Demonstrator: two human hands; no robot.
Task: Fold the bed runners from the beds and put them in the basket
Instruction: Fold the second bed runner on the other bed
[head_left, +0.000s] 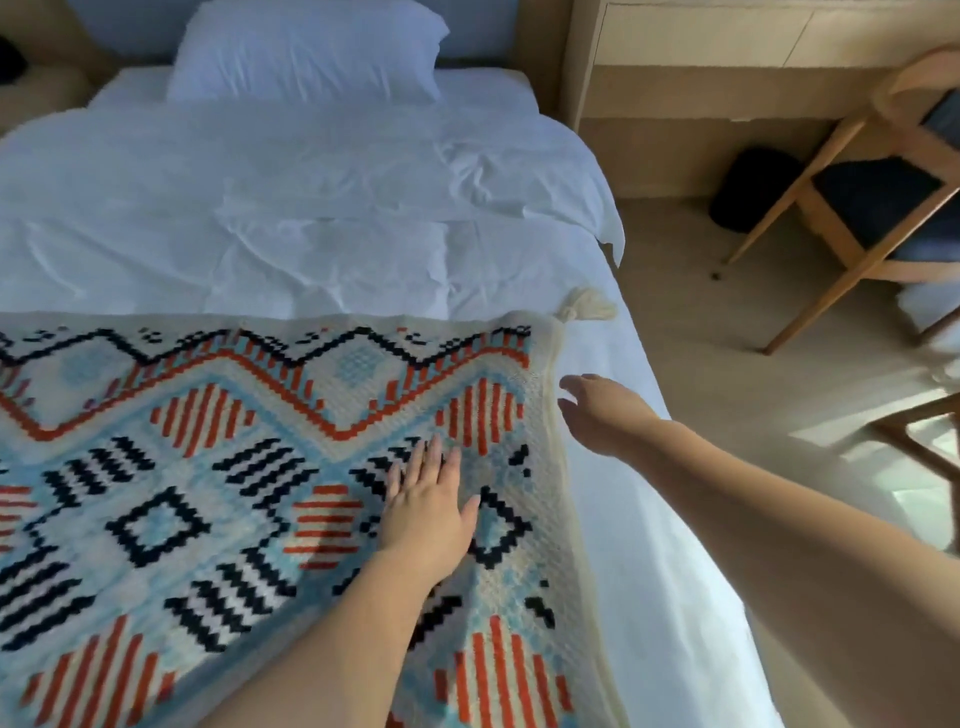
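Bed runner (208, 493): spread flat across the near end of the bed (311, 182), pattern side up. The weave shows pale blue ground, orange-red striped diamonds, navy zigzags and a cream border. A cream tassel (584, 304) sits at the runner's far right corner, lying on the white sheet.

Left hand (428, 512): I rest it palm down on the runner, near the runner's right border. The fingers are straight and slightly spread, pressing the fabric flat. Nothing is gripped.

Right hand (602, 415): I hold it just beside the runner's right edge, above the bare sheet. The fingers are relaxed, loosely bent, and point toward the cream border. It grasps nothing. I cannot tell whether the fingertips touch the edge.

Beyond the runner's far edge: rumpled white bedding, then a white pillow (306, 49) at the head end.

To the right of the runner, well apart, on the floor: a wooden chair (878, 202) with a dark seat, and a blurred black object (753, 182) beside it.
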